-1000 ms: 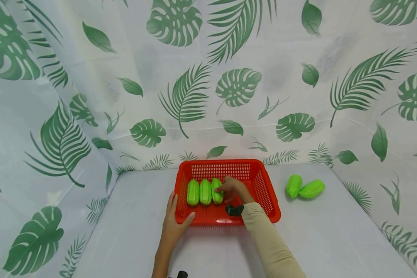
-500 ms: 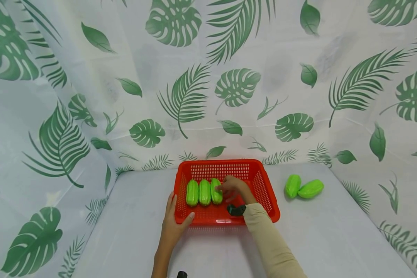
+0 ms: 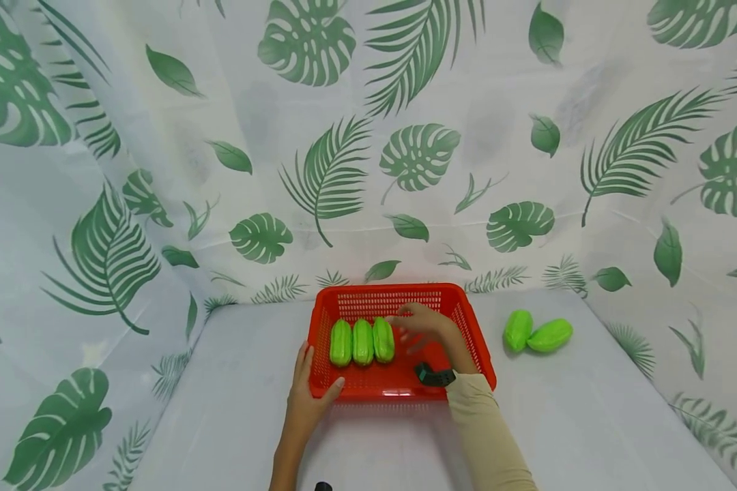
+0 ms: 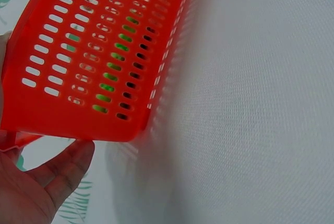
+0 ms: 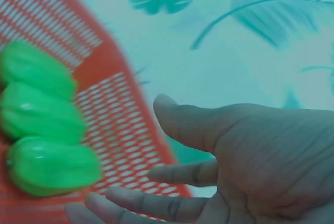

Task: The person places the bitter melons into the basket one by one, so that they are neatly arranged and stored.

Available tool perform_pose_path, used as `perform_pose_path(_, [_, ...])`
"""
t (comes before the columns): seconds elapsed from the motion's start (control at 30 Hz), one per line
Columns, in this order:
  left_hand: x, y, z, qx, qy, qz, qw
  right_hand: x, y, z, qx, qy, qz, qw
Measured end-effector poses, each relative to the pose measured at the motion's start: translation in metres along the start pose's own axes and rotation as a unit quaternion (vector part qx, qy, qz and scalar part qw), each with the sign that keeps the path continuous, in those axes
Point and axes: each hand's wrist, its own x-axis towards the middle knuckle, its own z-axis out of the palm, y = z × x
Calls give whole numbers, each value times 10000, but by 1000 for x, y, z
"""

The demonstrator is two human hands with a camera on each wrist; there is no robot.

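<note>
A red plastic basket [image 3: 399,393] with slotted walls stands at the back of the table. Three bright green, ridged star fruits lie side by side in its left half: the left one [image 3: 340,343], the middle one [image 3: 363,342] and the right one [image 3: 383,339]. My left hand [image 3: 307,401] holds the basket's near left corner, thumb by the front rim and fingers along the left side. Over the basket, just right of the fruits, is my right hand [image 3: 426,323]; it holds nothing. In the right wrist view its thumb and fingers are spread, apart from the right star fruit [image 5: 55,165].
Two more star fruits, one upright [image 3: 518,331] and one slanted [image 3: 550,335], lie on the white table [image 3: 233,402] right of the basket. Leaf-printed cloth [image 3: 417,225] rises behind the table and at both sides.
My right hand has let go of the right star fruit and moved up and to the right. The left hand and the basket have stayed in place.
</note>
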Motion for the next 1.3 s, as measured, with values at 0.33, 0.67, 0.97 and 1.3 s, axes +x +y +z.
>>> perform_pose_path(0.33, [0,-2,1,-8,9,32,10000,-50,7,-38,556,68,-1354,9892])
perform_pose_path(0.67, [1,-2,1,-20,3,-14,10000,-80,55,-74,674,1723,-1619,9693])
perform_pose_path(0.97, [0,-2,-1,20,-9,-90,10000,-97,116,-95,1956,3263,-896,9204])
perform_pose_path(1.3, [2,-3,1,-15,16,-14,10000,-92,178,-102,2369,5530,-269,7983])
